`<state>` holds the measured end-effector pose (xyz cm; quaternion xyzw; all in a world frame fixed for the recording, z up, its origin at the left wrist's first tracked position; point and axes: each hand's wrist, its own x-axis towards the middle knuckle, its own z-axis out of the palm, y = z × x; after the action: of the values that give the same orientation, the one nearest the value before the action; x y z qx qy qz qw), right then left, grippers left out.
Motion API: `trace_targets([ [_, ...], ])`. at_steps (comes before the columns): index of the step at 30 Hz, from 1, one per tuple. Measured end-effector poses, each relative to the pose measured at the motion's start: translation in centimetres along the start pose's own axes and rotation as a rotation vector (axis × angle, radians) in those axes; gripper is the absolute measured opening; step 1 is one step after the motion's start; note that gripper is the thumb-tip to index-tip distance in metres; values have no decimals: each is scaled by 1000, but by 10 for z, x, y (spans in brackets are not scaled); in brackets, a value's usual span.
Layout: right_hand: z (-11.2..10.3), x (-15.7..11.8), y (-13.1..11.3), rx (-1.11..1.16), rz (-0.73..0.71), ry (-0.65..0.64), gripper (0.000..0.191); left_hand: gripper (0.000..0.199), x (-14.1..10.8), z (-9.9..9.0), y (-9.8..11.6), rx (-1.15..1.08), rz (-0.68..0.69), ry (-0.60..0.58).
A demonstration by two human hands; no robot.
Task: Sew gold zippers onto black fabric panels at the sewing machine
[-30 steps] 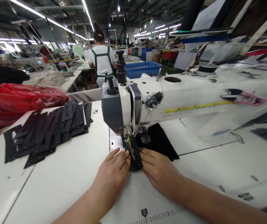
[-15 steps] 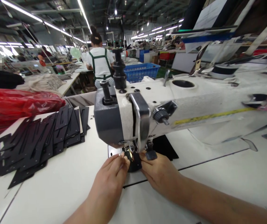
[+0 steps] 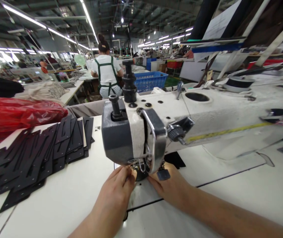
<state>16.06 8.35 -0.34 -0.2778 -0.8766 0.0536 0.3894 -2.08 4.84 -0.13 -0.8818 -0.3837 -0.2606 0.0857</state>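
Note:
Under the head of a white and grey sewing machine (image 3: 118,140) lies a small black flat piece (image 3: 141,176), its far part hidden by the machine. My left hand (image 3: 116,191) is closed, thumb and fingertips pinched at the piece's left edge beside the needle area. From the right, my right hand (image 3: 172,183) holds the piece's right edge, its fingertips partly hidden behind the machine's parts. More black material (image 3: 176,160) shows beyond my right hand.
A fanned pile of black strips (image 3: 37,155) lies on the white table (image 3: 67,205) at left, in front of a red plastic bag (image 3: 19,115). A blue basket (image 3: 151,81) and a co-worker in a green-strapped apron (image 3: 106,71) are behind the machine.
The black piece has slid away from me under the machine, so less of it shows between my hands. Both hands stay at its edges. The view has shifted slightly.

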Motion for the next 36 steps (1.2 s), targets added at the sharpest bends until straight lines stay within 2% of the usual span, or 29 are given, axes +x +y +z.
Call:
trace_targets([
  [4, 2, -5, 1, -11, 36, 8, 29, 30, -4, 0, 1, 74, 40, -32],
  [14, 4, -6, 6, -4, 52, -31, 27, 26, 0, 1, 1, -24, -53, -67],
  [25, 8, -10, 11, -15, 123, -71, 24, 17, 2, 2, -4, -72, -79, -39],
  [31, 7, -9, 8, -60, 115, -10, 24, 17, -1, 4, -4, -71, -94, -39],
  [36, 8, -8, 10, 16, 126, -35, 25, 14, 1, 4, -4, -43, -124, -18],
])
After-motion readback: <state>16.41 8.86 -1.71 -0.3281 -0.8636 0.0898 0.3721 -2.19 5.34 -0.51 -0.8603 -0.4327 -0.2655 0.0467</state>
